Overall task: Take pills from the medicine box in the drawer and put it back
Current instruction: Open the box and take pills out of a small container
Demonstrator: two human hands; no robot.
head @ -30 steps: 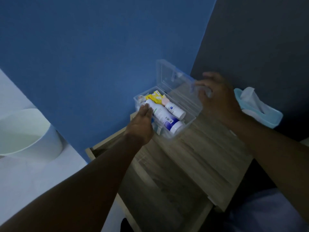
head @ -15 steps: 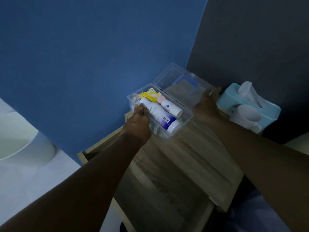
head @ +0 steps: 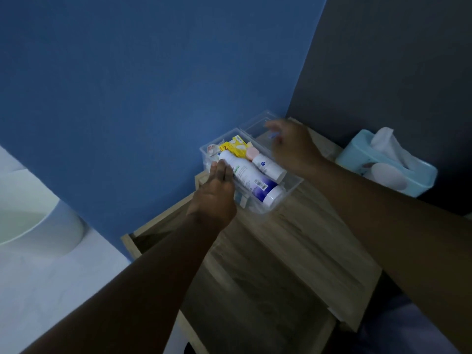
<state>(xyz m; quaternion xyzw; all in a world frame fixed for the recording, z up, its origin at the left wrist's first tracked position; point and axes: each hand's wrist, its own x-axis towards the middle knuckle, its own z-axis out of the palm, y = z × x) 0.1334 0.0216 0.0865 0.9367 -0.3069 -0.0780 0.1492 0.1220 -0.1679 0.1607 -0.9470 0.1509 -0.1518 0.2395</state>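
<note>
Your right hand (head: 288, 144) has left the lid (head: 258, 125), now laid back at the box's (head: 286, 194) 1 o'clock, and hovers over the contents, fingers loosely spread, gripping nothing. Your left hand (head: 217, 192), fingers straight, steadies the box on the cabinet (head: 306, 241). Pills are hard to pick out among the bottles (head: 249, 175).

Clear plastic medicine box (head: 286, 198) on the wooden cabinet top (head: 301, 241) beside the blue wall (head: 153, 98), two white bottles (head: 251, 178) lying inside, yellow packet (head: 233, 146) behind them, light blue tissue box (head: 388, 167) to the right, open wooden drawer (head: 245, 302) in front.
</note>
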